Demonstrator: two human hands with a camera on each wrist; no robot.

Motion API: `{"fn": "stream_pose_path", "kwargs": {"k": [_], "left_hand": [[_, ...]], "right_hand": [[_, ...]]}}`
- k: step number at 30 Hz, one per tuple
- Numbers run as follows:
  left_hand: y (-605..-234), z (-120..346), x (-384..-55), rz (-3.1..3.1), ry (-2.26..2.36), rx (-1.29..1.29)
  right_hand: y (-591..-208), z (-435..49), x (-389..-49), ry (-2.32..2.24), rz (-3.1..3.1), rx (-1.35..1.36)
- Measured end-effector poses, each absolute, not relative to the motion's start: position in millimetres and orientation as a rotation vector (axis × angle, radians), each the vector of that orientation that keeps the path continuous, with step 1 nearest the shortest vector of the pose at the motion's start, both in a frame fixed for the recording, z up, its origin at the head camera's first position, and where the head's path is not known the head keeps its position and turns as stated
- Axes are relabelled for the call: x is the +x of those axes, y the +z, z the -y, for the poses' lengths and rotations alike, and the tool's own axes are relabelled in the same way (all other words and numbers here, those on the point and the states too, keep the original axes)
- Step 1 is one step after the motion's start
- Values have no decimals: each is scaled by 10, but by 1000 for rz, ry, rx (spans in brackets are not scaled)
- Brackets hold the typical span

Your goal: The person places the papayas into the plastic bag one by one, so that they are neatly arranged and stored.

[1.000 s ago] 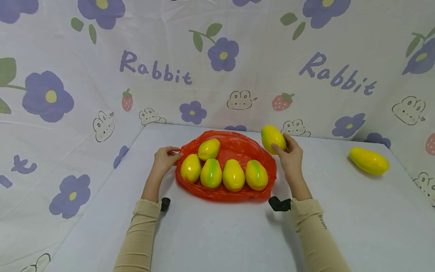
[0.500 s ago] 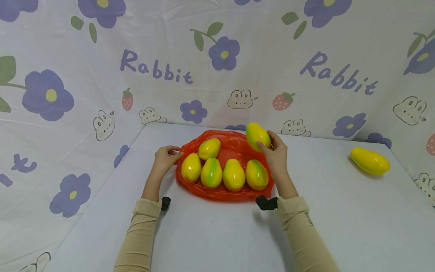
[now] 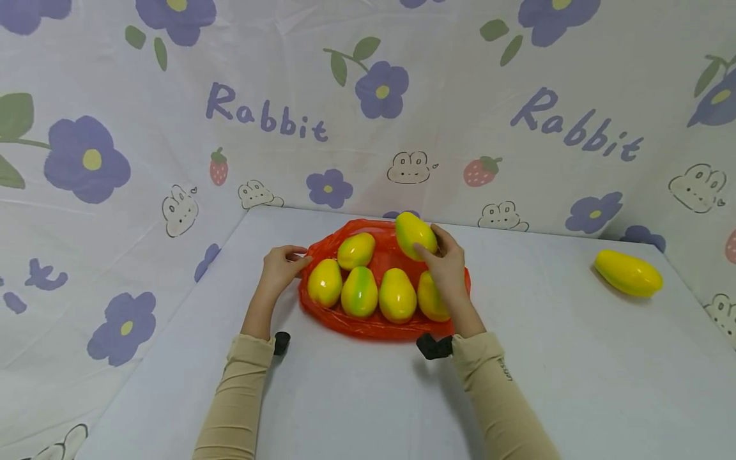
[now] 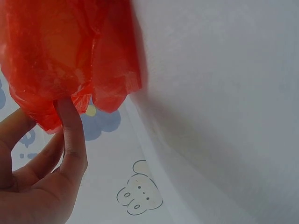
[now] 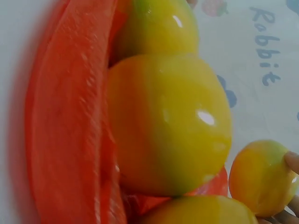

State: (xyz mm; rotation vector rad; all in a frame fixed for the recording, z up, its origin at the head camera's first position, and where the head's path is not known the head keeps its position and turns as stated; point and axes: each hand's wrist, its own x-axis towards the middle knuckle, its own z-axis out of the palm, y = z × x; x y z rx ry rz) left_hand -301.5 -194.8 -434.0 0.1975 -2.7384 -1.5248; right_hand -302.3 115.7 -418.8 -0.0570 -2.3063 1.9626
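Observation:
A red plastic bag (image 3: 368,333) lies spread open on the table, with several yellow papayas tinged green inside it, such as the middle papaya (image 3: 397,296). My left hand (image 3: 279,271) pinches the bag's left edge between thumb and fingers; the left wrist view shows the crumpled red plastic (image 4: 56,56) at the fingertips. Above the back right part of the bag, my right hand (image 3: 450,265) grips another papaya (image 3: 411,234), held clear of the others. In the right wrist view this held papaya (image 5: 257,179) is at the lower right. My right forearm partly hides the rightmost papaya (image 3: 432,300).
A longer yellow papaya (image 3: 628,273) lies by itself on the right side of the white table (image 3: 356,396). Behind the table hangs a cloth (image 3: 443,83) printed with flowers and rabbits. A black wrist mount (image 3: 434,347) sticks out beside the right cuff.
My right hand has carried its papaya leftward, from beyond the bag's right edge to over the bag. The left hand has stayed at the bag's edge.

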Motion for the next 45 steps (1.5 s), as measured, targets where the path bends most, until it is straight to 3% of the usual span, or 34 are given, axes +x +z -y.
{"fn": "stream_pose_path", "kwargs": {"k": [45], "left_hand": [[-4345, 1961, -3038, 2735, -1508, 190]], "right_hand": [[-4326, -689, -3061, 1902, 2500, -74]]}}
